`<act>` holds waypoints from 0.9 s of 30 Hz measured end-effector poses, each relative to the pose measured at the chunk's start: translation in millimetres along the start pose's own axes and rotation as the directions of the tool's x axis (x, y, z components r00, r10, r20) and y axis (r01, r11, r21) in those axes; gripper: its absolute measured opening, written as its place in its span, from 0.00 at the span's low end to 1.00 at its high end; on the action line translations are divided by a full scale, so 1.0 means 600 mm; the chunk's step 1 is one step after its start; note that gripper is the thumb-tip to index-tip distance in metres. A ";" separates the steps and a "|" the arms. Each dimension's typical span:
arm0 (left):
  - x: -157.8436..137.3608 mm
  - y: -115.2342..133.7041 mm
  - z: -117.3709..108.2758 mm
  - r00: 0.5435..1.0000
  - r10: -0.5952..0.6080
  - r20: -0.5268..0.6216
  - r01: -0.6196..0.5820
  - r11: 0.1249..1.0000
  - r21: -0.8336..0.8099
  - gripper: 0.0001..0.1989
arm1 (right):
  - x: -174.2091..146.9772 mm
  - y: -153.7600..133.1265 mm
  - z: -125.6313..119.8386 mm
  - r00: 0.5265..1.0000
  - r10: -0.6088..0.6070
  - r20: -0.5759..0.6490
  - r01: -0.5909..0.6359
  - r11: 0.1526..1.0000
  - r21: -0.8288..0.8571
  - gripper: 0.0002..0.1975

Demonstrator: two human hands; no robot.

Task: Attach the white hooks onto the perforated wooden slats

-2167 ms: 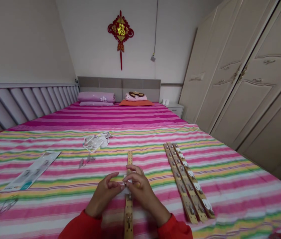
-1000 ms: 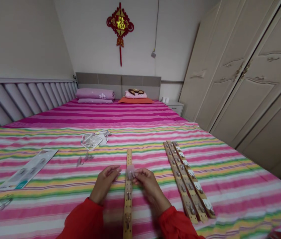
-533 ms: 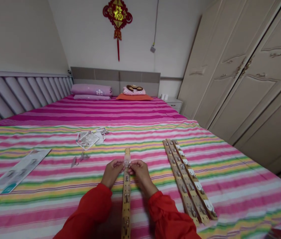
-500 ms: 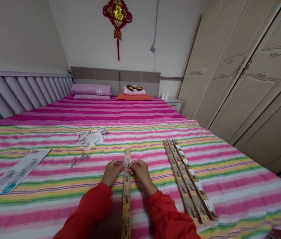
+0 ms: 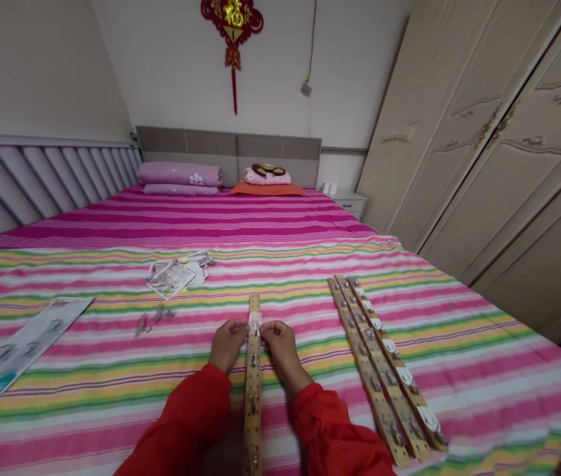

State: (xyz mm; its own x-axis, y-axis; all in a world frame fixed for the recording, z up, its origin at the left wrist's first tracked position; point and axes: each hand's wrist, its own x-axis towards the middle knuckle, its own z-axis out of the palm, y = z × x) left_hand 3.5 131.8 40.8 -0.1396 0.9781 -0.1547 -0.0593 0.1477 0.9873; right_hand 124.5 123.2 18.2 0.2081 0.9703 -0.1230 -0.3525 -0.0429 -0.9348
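Observation:
A narrow tan strip (image 5: 253,380) with small holes and shiny metal pieces along it lies lengthwise in front of me. Near its far end sits a small whitish, see-through piece (image 5: 255,318) with a bit of metal on it. My left hand (image 5: 227,345) pinches this piece from the left, thumb and forefinger closed at its edge. From the other side my right hand (image 5: 281,347) pinches its right edge the same way. The fingertips cover part of the piece, so its exact kind is unclear.
Three similar strips (image 5: 370,357) lie side by side on the right, one bearing white rounded pieces. To the left are a pile of clear packets (image 5: 174,274), small loose pieces (image 5: 163,313) and a printed card (image 5: 27,347). All rest on a striped bed sheet (image 5: 310,410).
Both hands stay at the same spot on the strip, with the fingers shifted slightly to the piece's edges, so more of it shows. The view has tilted a little.

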 end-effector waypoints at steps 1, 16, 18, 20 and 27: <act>0.001 -0.002 0.000 1.000 0.006 -0.007 -0.006 1.000 0.013 0.18 | 0.000 -0.001 0.000 1.000 0.002 0.002 -0.002 1.000 -0.004 0.05; 0.016 -0.023 -0.004 0.998 0.069 0.016 -0.070 0.991 0.113 0.13 | 0.008 0.020 -0.002 1.000 -0.027 -0.016 0.026 0.998 -0.053 0.05; 0.018 -0.027 -0.004 0.998 0.055 0.015 -0.057 0.992 0.117 0.14 | 0.010 0.025 -0.002 0.999 -0.036 -0.017 0.035 0.998 -0.056 0.05; 0.021 -0.031 -0.004 0.999 0.043 0.012 -0.044 0.992 0.119 0.15 | 0.012 0.031 -0.002 0.999 -0.047 -0.025 0.045 0.997 -0.059 0.05; 0.022 -0.046 -0.005 0.994 0.107 -0.014 -0.106 0.994 0.038 0.18 | 0.014 0.044 -0.001 0.996 -0.070 -0.056 0.067 0.996 -0.058 0.06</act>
State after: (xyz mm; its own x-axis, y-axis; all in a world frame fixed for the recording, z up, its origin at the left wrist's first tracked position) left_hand 0.6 140.2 11.5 -0.1594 0.9860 -0.0489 -0.0061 0.0486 0.9988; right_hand 117.5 130.2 -8.1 0.2826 0.9562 -0.0755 -0.2843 0.0083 -0.9587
